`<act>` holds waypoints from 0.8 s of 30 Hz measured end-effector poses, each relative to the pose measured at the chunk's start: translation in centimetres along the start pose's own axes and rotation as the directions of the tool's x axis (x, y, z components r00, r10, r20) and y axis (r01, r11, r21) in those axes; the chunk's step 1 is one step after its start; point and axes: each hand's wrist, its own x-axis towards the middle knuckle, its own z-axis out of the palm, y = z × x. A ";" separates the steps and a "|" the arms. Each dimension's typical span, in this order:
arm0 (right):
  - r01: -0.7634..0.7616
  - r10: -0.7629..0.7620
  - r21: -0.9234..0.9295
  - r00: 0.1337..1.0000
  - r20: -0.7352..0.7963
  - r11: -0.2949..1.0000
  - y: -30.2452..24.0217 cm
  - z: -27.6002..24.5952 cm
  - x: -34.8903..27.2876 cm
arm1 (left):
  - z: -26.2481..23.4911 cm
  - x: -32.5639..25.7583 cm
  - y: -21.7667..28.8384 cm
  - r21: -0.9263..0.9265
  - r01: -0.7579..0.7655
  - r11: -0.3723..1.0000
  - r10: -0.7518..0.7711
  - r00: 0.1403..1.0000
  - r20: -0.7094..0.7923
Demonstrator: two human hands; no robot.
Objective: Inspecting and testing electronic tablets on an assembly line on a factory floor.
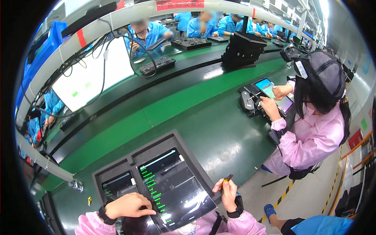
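Observation:
A tablet [175, 184] with a black screen and a list of green lines lies tilted in the right bay of a black foam tray [180, 141]. A second dark tablet [117, 184] is in the left bay, partly covered by my left hand [129, 206]. That hand rests palm down, fingers loosely bent, its thumb reaching to the first tablet's left edge; it holds nothing I can see. Beside the first tablet's right edge, my right hand [228, 192] pinches a small dark piece [228, 178] with some yellow at it. Its exact kind is too small to tell.
On my right, a co-worker in pink touches a lit tablet [270, 92] beside a black device [247, 101]. A bright screen [94, 74] with hanging cables stands at the left. Stacked black trays [243, 49] are across the green bench [156, 113]. A small yellow item [90, 201] lies left.

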 end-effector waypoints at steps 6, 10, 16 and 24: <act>0.141 -0.183 -0.186 0.955 -0.235 0.972 -3.2 0.8 -2.6 | 1.2 -3.8 7.9 0.199 0.016 0.980 0.070 0.907 -0.414; 0.263 -0.261 0.014 0.945 0.196 0.965 -5.5 4.0 -7.1 | 7.3 -8.2 11.2 0.218 -0.042 0.975 0.128 0.909 -0.397; 0.195 -0.166 0.058 0.604 0.780 0.979 -4.0 8.3 -13.6 | 15.0 -8.6 11.7 -0.171 0.289 0.942 -0.313 0.939 -0.143; -0.176 0.251 -0.184 0.532 0.809 0.967 -2.6 10.5 -16.9 | 22.5 -6.3 12.5 -0.575 -0.102 0.812 -0.537 0.257 -0.803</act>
